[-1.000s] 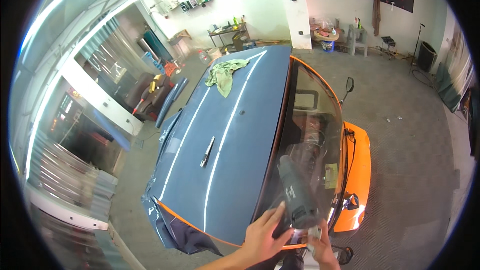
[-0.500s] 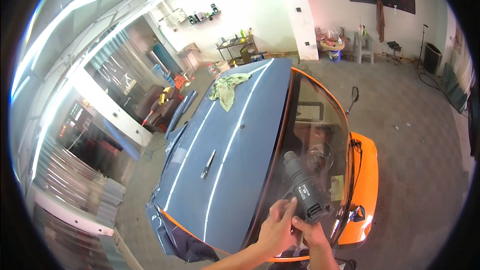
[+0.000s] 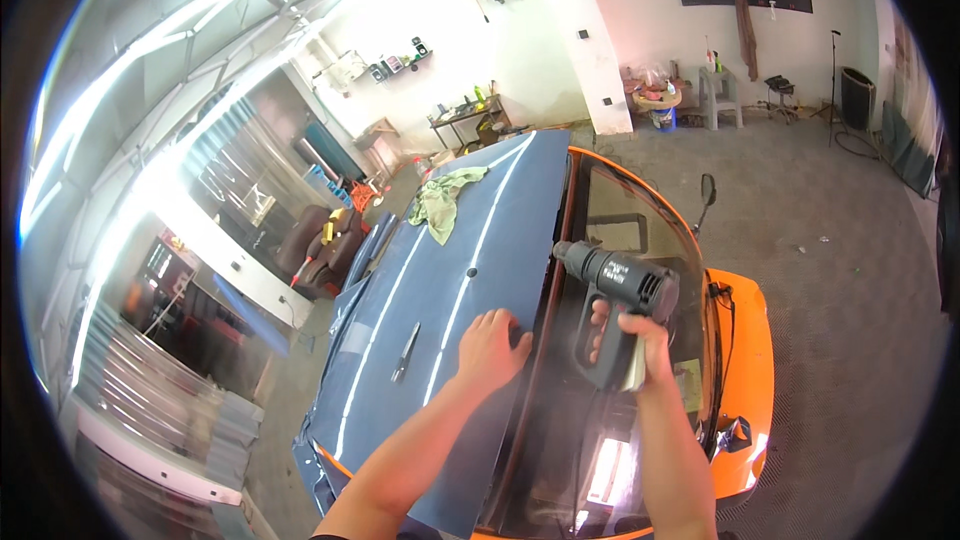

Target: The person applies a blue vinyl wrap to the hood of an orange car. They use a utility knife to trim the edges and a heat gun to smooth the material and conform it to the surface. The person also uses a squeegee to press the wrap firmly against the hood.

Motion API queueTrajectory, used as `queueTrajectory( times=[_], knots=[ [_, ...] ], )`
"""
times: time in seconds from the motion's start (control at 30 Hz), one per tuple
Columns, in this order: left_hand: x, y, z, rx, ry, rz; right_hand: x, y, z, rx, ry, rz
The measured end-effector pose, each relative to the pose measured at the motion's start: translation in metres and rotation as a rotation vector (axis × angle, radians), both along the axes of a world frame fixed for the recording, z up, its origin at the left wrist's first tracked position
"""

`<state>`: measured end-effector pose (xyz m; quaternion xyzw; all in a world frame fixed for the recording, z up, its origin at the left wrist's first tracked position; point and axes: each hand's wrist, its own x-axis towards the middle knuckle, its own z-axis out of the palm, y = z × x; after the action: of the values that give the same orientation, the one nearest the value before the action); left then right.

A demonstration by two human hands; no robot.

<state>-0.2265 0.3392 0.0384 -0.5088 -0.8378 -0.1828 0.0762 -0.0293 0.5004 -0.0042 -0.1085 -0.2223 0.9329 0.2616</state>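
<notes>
My right hand is wrapped round the grip of a black heat gun. The gun is above the windshield, its nozzle pointing left toward the hood's rear edge. A pale flat piece shows between that palm and the grip; its kind is unclear. On the blue film covering the car hood lies my left hand, palm down near the rear edge. Its thumb is apart from the fingers, and nothing shows in it. A slim knife-like tool and a green cloth rest on the film.
The orange car body shows beyond the windshield, with a side mirror sticking out. Loose film hangs at the hood's left side. A brown armchair and a grey plastic chair stand farther off.
My left hand has left the heat gun and come down on the hood film. My right hand has raised the gun and turned its nozzle toward the left.
</notes>
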Motion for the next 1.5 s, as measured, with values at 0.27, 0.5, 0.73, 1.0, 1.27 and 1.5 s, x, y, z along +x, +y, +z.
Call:
queueTrajectory(
  times=[0.27,0.5,0.73,1.0,1.27,1.5],
  knots=[
    [-0.050,0.102,-0.006,-0.093,-0.050,0.150,-0.020,0.042,-0.017,-0.088,0.010,0.045],
    [-0.088,0.171,0.002,-0.160,-0.167,0.284,0.028,0.028,-0.026,-0.097,0.045,-0.034],
    [-0.096,0.183,-0.012,-0.128,-0.055,0.212,0.088,-0.008,-0.025,-0.201,0.075,-0.029],
    [0.034,-0.049,-0.008,-0.117,0.042,-0.089,0.108,-0.053,-0.015,-0.198,0.089,0.140],
    [0.096,-0.171,0.031,-0.113,-0.548,0.113,0.110,-0.083,-0.019,-0.243,0.010,0.298],
    [0.040,-0.127,0.040,0.027,-0.495,0.066,0.145,-0.125,-0.026,-0.282,-0.032,0.383]
  ],
)
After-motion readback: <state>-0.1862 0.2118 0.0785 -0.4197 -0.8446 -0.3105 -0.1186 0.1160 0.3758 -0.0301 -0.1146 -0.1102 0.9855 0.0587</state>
